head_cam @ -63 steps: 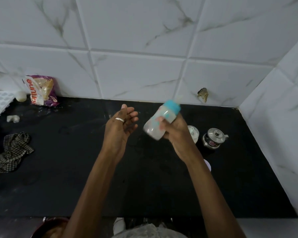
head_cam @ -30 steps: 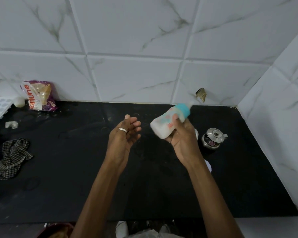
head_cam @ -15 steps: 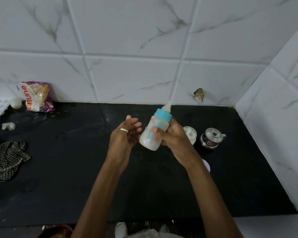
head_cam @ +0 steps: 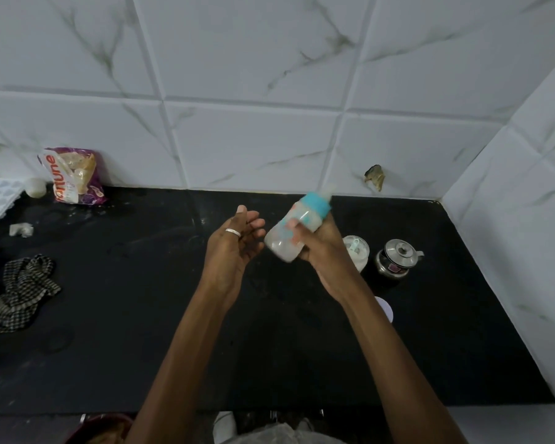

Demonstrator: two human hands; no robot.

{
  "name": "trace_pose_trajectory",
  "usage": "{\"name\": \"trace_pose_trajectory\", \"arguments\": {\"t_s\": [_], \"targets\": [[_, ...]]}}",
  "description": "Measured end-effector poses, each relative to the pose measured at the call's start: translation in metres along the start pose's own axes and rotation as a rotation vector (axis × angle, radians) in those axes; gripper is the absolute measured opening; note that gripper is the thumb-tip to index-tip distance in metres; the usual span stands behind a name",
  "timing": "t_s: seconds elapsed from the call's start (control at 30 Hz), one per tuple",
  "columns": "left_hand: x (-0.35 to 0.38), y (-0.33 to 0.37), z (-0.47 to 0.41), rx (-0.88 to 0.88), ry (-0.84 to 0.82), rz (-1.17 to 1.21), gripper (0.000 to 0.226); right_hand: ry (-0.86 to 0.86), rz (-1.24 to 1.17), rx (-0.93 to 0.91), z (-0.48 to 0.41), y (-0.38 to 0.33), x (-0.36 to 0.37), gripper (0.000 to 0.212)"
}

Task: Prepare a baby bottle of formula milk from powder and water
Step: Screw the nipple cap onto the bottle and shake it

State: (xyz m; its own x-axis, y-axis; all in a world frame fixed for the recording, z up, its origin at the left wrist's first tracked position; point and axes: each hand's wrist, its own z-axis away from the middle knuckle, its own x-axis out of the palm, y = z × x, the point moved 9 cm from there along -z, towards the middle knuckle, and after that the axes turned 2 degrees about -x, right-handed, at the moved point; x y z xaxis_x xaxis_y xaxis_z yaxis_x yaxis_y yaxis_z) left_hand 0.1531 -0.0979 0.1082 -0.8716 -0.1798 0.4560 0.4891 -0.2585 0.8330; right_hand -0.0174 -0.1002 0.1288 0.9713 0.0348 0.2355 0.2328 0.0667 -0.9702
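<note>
Bottle (head_cam: 293,233) of milky liquid sits in the right hand (head_cam: 321,248), tilted with its blue collar and teat up and to the right, blurred, held above the black tabletop (head_cam: 125,331). The right fingers (head_cam: 297,224) wrap around its body. The left hand (head_cam: 234,251) is just beside the bottle's base, palm turned toward it, fingers spread loosely and holding nothing; a ring (head_cam: 233,232) shows on one. Behind the right wrist stand a white jar (head_cam: 356,251) and a steel pot (head_cam: 398,259) with a lid, near each other. Far left lie a checked cloth (head_cam: 21,291) and a packet (head_cam: 72,176) against the tiled wall (head_cam: 253,91).
</note>
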Motion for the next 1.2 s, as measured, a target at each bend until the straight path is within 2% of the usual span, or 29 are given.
{"name": "trace_pose_trajectory", "arguments": {"t_s": [0.07,0.1,0.2,0.27,0.37,0.4,0.53,0.57,0.63,0.7,0.8,0.83,0.87,0.97,1.0,1.1,1.13,1.2], "targets": [[0.001,0.000,-0.002,-0.004,-0.008,0.001,0.032,-0.160,0.114,0.054,0.000,0.008,0.010,0.050],[0.001,0.000,-0.002,-0.007,-0.006,-0.001,0.031,-0.162,0.072,0.059,-0.002,0.008,0.009,0.048],[-0.005,-0.001,-0.008,-0.007,0.026,-0.027,0.030,0.075,-0.227,0.024,-0.012,0.003,-0.007,0.040],[-0.010,-0.003,-0.012,-0.013,0.051,-0.036,0.030,0.112,-0.169,0.002,-0.015,0.006,-0.009,0.046],[-0.016,-0.006,-0.020,-0.025,0.057,-0.047,0.032,-0.143,0.076,0.098,-0.009,0.022,0.012,0.053],[-0.016,-0.006,-0.023,-0.026,0.051,-0.063,0.032,-0.156,0.069,0.099,-0.010,0.023,0.013,0.053],[-0.016,-0.004,-0.033,-0.015,0.060,-0.098,0.030,0.131,-0.238,0.057,-0.024,0.018,-0.004,0.055],[-0.017,-0.002,-0.035,-0.008,0.062,-0.106,0.031,0.116,-0.186,0.055,-0.026,0.018,-0.001,0.055],[-0.017,0.000,-0.040,-0.004,0.056,-0.117,0.032,-0.061,0.032,0.102,-0.025,0.023,0.012,0.054],[-0.017,0.000,-0.045,-0.007,0.052,-0.134,0.033,-0.154,0.099,0.116,-0.027,0.029,0.012,0.052],[-0.016,0.000,-0.048,-0.007,0.060,-0.141,0.031,0.077,-0.144,0.092,-0.035,0.033,-0.005,0.047],[-0.017,-0.001,-0.048,-0.009,0.064,-0.139,0.031,0.113,-0.153,0.086,-0.037,0.035,-0.007,0.049],[-0.018,-0.003,-0.048,-0.012,0.065,-0.138,0.031,0.089,-0.088,0.095,-0.038,0.038,-0.005,0.052],[-0.020,-0.009,-0.049,-0.021,0.045,-0.131,0.032,-0.128,0.113,0.174,-0.038,0.052,0.005,0.053],[-0.021,-0.010,-0.049,-0.024,0.046,-0.128,0.032,-0.105,0.069,0.164,-0.042,0.052,0.000,0.049],[-0.025,-0.012,-0.050,-0.024,0.065,-0.127,0.031,0.160,-0.159,0.129,-0.050,0.051,-0.021,0.036],[-0.026,-0.012,-0.050,-0.022,0.067,-0.126,0.031,0.146,-0.122,0.134,-0.051,0.053,-0.019,0.038],[-0.029,-0.013,-0.050,-0.019,0.058,-0.134,0.033,-0.044,0.100,0.221,-0.047,0.065,-0.005,0.047]]}}
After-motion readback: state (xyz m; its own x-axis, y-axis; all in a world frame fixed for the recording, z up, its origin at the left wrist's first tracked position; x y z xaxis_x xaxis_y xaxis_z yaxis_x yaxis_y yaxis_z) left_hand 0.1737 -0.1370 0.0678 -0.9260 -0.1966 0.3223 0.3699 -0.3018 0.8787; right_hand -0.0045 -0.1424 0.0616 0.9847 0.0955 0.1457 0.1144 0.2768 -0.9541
